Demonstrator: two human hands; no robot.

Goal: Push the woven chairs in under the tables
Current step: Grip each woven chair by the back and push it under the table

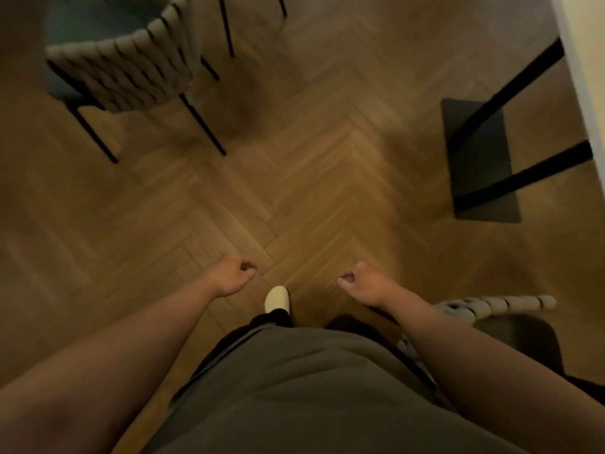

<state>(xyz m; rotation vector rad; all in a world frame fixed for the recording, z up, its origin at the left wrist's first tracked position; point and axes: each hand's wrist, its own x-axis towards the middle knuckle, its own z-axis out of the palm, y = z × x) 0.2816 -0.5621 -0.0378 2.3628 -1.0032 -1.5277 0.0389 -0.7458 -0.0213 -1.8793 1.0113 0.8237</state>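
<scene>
**Approach, hands free**

The far woven chair (pixel 131 70) stood upper left, the near woven chair (pixel 510 303) beside our right arm, the table (pixel 586 60) at right. Our left hand (pixel 234 275) and right hand (pixel 363 285) hung loosely curled, empty. We judged this the approach; next, a backrest needed gripping. No writing showed.

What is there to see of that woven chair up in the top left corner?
The chair has a curved back of thick pale cords woven over a thin black frame, a dark blue-green seat and slim black legs. It stands upright on the wooden floor, its back toward the camera, slightly blurred and partly cut off by the picture's edge. Only the floor touches it. The left hand and right hand are well short of it, loosely curled and holding nothing.
</scene>
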